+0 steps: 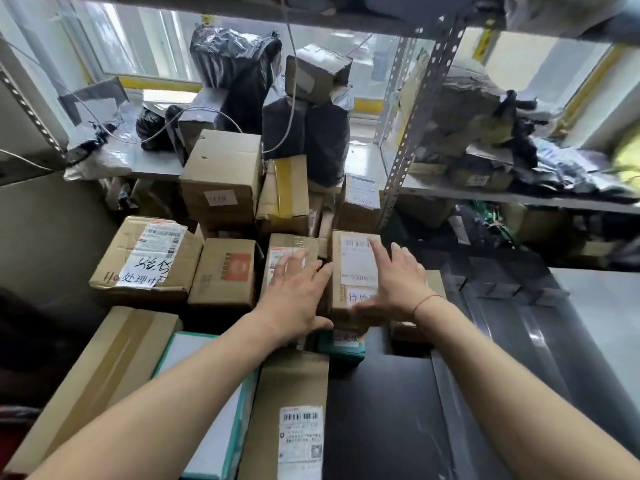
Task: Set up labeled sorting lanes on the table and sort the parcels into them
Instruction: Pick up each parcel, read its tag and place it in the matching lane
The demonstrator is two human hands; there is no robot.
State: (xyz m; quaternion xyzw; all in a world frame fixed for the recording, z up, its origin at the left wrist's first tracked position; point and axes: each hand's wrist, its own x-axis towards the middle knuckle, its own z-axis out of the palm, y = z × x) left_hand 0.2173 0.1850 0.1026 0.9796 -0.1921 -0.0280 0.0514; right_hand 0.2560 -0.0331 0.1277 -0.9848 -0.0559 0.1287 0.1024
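left hand (294, 292): fingers straight and spread, palm down over a small box (289, 258), thumb toward the labelled box.
right hand (394, 282): fingers straight and apart, lying on the labelled box (356, 271), thumb along its near edge; a red thread rings the wrist.
labelled box: upright brown carton with a white shipping label and a handwritten strip, standing on the table (398, 410) between both hands.
parcels: cartons stacked left and behind; a written-on box (145, 254) at far left.
shelf (485, 197): holds black bags (242, 74) and more parcels.
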